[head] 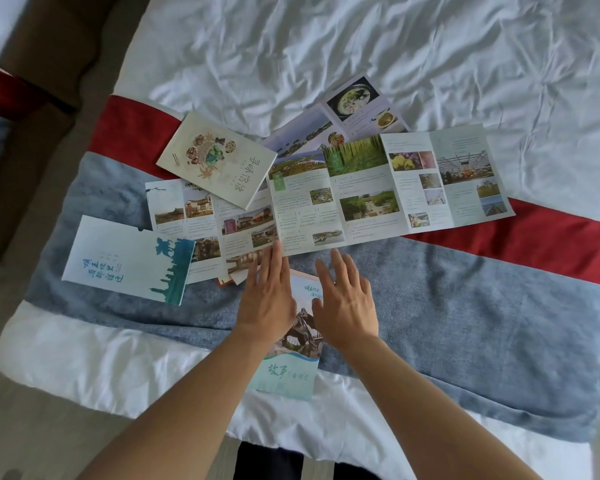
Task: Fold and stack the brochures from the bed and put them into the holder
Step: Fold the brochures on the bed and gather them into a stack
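rumpled white bed (361, 46), red-blue runner (465, 306), seemingly carpeted floor (49, 64)

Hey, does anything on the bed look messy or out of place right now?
Yes. The brochures lie scattered and overlapping at odd angles. The long green brochure is fully unfolded and covers parts of others. The food-cover booklet sits skewed over the unfolded buildings brochure. No damage shows.

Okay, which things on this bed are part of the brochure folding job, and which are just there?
Job: long unfolded brochure, second open brochure, food brochure, three folded ones.
Just there: striped blanket, white sheet.
No holder in view.
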A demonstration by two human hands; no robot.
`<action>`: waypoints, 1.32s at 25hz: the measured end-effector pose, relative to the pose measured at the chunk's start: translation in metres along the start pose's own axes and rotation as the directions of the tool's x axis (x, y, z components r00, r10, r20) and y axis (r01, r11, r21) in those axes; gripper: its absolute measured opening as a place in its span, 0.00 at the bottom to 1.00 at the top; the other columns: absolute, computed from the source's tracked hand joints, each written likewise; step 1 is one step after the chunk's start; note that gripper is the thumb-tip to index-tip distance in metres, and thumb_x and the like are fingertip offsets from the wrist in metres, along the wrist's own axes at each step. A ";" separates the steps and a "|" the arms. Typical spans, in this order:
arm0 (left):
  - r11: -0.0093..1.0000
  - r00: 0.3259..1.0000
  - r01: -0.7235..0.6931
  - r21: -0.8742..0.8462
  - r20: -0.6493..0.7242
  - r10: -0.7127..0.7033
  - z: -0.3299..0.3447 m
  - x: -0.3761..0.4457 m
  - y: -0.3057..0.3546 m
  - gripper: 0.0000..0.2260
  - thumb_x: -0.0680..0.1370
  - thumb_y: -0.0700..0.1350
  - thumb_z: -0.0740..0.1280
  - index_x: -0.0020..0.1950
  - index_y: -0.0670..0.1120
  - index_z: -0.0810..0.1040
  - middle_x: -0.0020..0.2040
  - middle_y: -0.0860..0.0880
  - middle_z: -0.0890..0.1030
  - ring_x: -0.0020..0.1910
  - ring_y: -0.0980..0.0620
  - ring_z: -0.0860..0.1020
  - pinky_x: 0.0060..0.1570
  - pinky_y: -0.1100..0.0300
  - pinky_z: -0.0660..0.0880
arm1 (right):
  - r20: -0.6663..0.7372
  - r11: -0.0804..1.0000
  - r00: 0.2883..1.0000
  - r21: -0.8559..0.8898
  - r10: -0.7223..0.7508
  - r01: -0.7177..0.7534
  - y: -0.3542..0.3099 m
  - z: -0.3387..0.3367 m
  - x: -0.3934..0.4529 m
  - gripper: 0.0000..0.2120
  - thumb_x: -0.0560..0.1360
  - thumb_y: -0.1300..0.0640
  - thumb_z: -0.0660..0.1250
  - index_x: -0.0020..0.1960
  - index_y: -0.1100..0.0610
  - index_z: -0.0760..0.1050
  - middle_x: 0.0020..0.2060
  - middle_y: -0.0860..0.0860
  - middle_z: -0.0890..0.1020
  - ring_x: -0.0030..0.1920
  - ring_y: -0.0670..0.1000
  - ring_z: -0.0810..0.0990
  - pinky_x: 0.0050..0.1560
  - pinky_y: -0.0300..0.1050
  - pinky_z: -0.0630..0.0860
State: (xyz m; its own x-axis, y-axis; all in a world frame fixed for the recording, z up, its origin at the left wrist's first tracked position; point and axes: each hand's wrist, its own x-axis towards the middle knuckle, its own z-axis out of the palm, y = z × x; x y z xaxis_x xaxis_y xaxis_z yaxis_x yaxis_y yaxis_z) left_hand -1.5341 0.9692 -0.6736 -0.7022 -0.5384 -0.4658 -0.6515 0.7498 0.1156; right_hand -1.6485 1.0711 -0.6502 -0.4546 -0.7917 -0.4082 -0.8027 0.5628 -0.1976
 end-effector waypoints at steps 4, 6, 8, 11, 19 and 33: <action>1.000 0.999 0.002 -0.022 -0.047 -0.003 -0.014 0.001 0.006 0.41 0.80 0.54 0.61 0.80 0.37 0.39 0.80 0.37 0.36 0.80 0.40 0.41 0.78 0.44 0.50 | -0.006 0.994 0.996 -0.066 -0.085 0.084 -0.001 -0.012 0.004 0.32 0.77 0.53 0.64 0.78 0.53 0.58 0.81 0.56 0.46 0.80 0.60 0.42 0.77 0.62 0.53; 0.999 0.998 -0.012 -0.037 -0.064 0.010 -0.021 0.000 0.012 0.41 0.80 0.54 0.61 0.80 0.39 0.40 0.80 0.38 0.36 0.80 0.41 0.42 0.78 0.44 0.50 | -0.023 0.986 0.992 -0.109 -0.127 0.124 -0.002 -0.018 0.006 0.32 0.76 0.53 0.64 0.77 0.54 0.59 0.81 0.55 0.45 0.80 0.60 0.40 0.77 0.64 0.49; 0.997 0.996 -0.041 -0.064 -0.082 0.036 -0.027 -0.003 0.020 0.40 0.80 0.53 0.62 0.81 0.40 0.42 0.80 0.39 0.37 0.80 0.42 0.42 0.78 0.44 0.51 | -0.045 0.980 0.987 -0.135 -0.153 0.146 -0.003 -0.024 0.006 0.33 0.74 0.53 0.63 0.77 0.56 0.59 0.81 0.55 0.47 0.80 0.60 0.41 0.77 0.65 0.46; 0.990 0.990 -0.112 -0.083 -0.097 0.104 -0.029 -0.009 0.033 0.37 0.80 0.50 0.61 0.81 0.40 0.42 0.81 0.40 0.37 0.81 0.43 0.44 0.78 0.47 0.52 | -0.050 0.979 0.986 -0.137 -0.156 0.148 0.000 -0.032 0.002 0.35 0.72 0.54 0.51 0.79 0.58 0.56 0.81 0.55 0.52 0.80 0.60 0.43 0.77 0.64 0.43; 0.997 0.998 0.034 -0.073 -0.049 -0.038 -0.036 -0.028 0.047 0.36 0.79 0.52 0.63 0.80 0.41 0.50 0.81 0.37 0.42 0.80 0.38 0.45 0.76 0.42 0.53 | -0.097 0.995 0.990 -0.009 -0.098 0.098 0.024 -0.032 -0.023 0.38 0.73 0.54 0.69 0.78 0.60 0.58 0.79 0.55 0.59 0.77 0.58 0.59 0.76 0.56 0.58; 0.964 0.970 -0.164 -0.208 -0.209 0.120 -0.030 -0.045 0.085 0.33 0.78 0.46 0.65 0.79 0.40 0.56 0.81 0.40 0.54 0.79 0.41 0.58 0.73 0.47 0.65 | -0.189 0.890 0.980 0.455 0.063 0.030 0.040 -0.039 -0.055 0.10 0.76 0.57 0.61 0.54 0.47 0.64 0.52 0.48 0.77 0.54 0.57 0.79 0.47 0.50 0.73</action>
State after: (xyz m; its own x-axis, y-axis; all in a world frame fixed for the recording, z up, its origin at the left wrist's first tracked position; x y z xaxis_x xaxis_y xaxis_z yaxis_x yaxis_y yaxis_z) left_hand -1.5665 1.0452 -0.6171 -0.8199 -0.5127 -0.2546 -0.5724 0.7313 0.3709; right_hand -1.6710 1.1279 -0.6014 -0.5695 -0.7850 -0.2438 -0.5523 0.5851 -0.5939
